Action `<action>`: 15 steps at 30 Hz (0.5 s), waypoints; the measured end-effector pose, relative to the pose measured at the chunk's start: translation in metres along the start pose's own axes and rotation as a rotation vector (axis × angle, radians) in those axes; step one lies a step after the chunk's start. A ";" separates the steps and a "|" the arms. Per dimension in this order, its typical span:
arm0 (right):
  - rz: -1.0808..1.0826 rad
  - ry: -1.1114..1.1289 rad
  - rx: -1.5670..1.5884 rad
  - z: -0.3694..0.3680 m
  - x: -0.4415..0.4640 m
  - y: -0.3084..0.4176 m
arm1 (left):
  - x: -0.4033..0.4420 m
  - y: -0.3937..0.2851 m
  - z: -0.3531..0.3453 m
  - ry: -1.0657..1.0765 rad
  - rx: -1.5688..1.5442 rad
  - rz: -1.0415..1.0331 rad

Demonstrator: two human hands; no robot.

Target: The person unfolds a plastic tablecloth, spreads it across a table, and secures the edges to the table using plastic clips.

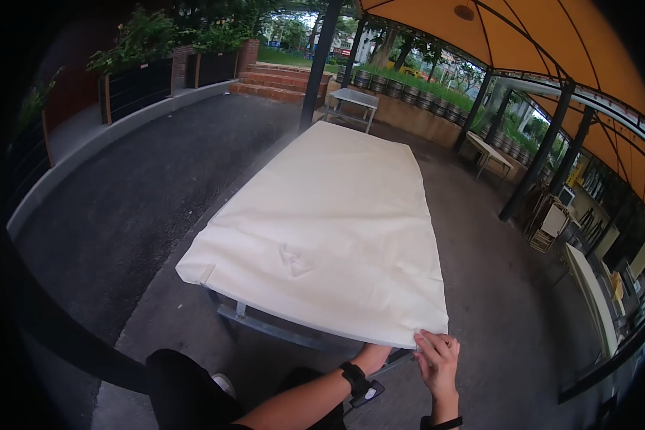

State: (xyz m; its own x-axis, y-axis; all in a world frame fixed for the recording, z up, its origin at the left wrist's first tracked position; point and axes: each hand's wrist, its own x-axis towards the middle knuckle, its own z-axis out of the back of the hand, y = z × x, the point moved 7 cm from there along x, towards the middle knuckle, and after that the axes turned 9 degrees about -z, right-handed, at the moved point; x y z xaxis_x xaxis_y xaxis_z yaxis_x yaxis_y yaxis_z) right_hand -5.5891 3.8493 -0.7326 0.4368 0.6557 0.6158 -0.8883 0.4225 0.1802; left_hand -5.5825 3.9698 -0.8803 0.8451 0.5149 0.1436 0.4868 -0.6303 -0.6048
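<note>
Black-trousered legs (186, 390) lie nearest, with a white shoe (223, 385) showing beside 1 knee. Leftmost stand black slatted planter boxes (140, 92) holding leafy green shrubs (140, 36). Mid-view, a long table with a grey metal frame (265, 326) bears a creased cream fabric-like sheet (337, 201), its near left corner hanging over the edge. Past its far end stands a small grey-topped metal table (352, 98). Below the sheet's near edge reaches the left hand (374, 356), behind a black wristwatch (355, 380); its fingers are hidden, so I cannot tell their state. Rightward, the right hand (437, 355) pinches the sheet's near right corner between thumb and fingertips. Farther right, dark posts support an orange canopy (552, 32).
</note>
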 end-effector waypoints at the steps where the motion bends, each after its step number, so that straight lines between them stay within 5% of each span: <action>1: -0.001 -0.002 0.002 -0.001 0.000 -0.001 | 0.001 -0.001 -0.002 0.002 -0.003 -0.005; 4: -0.004 -0.022 0.006 -0.002 -0.002 -0.001 | -0.005 -0.011 -0.011 0.083 0.077 -0.032; 6: -0.008 -0.018 0.023 -0.002 -0.002 -0.001 | -0.008 -0.022 -0.020 0.252 0.618 -0.139; 7: -0.018 -0.012 0.042 -0.002 -0.002 -0.002 | -0.002 -0.008 -0.014 0.252 0.615 -0.144; 9: -0.028 -0.002 0.053 -0.003 -0.003 -0.002 | 0.014 0.054 0.012 0.100 -0.340 0.056; 15: -0.037 0.052 0.111 -0.001 0.005 -0.005 | 0.022 0.064 0.017 0.205 -0.502 0.097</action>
State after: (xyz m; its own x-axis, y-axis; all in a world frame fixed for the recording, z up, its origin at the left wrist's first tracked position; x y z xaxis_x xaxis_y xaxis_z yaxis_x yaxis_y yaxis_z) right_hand -5.5825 3.8510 -0.7317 0.4739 0.6736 0.5672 -0.8803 0.3771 0.2877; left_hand -5.5369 3.9507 -0.9289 0.8929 0.3484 0.2853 0.4074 -0.8949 -0.1823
